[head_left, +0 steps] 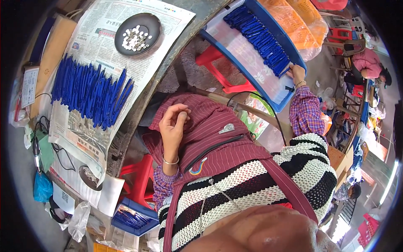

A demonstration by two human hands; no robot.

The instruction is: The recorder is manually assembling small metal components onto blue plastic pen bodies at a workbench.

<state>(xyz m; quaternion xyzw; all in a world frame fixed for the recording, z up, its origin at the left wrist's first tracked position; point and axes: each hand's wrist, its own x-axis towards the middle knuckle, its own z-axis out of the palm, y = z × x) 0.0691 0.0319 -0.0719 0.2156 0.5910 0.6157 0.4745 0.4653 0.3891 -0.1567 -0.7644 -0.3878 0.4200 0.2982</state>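
Observation:
My right hand reaches into a blue plastic tray, its fingers pinched at the near end of a row of slim blue pen-like sticks. One stick at the row's end appears to be between the fingertips, which partly hide it. My left hand hovers over my striped maroon apron, fingers curled in near the thumb, with nothing visible in it. More slim blue sticks lie side by side on newspaper at the left. Beyond them a dark round dish holds small shiny white discs.
Orange plastic baskets in clear wrapping stand beyond the tray. Red stools stand beneath. A smaller blue box with sticks sits at lower left, near a cable and a blue bag. Another person sits at far right.

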